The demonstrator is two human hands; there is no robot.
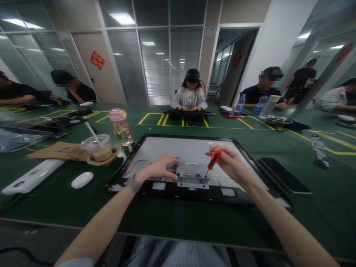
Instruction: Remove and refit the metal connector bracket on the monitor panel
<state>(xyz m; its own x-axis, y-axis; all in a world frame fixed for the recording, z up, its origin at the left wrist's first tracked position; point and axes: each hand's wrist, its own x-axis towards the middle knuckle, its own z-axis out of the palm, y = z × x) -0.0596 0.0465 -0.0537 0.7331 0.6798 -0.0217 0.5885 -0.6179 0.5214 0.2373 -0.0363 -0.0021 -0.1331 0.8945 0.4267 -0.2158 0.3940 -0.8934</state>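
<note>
Two hands [160, 167] outstretched, left [160, 167] curved, right [232, 162] gripping screwdriver [214, 160]

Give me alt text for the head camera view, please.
A right hand holds an orange-and-black screwdriver, its tip at the right end of a metal bracket on a black-framed panel; the left hand is at the bracket's other end. The panel lies on a green table between a drink cup and a phone, with people seated beyond.
</note>
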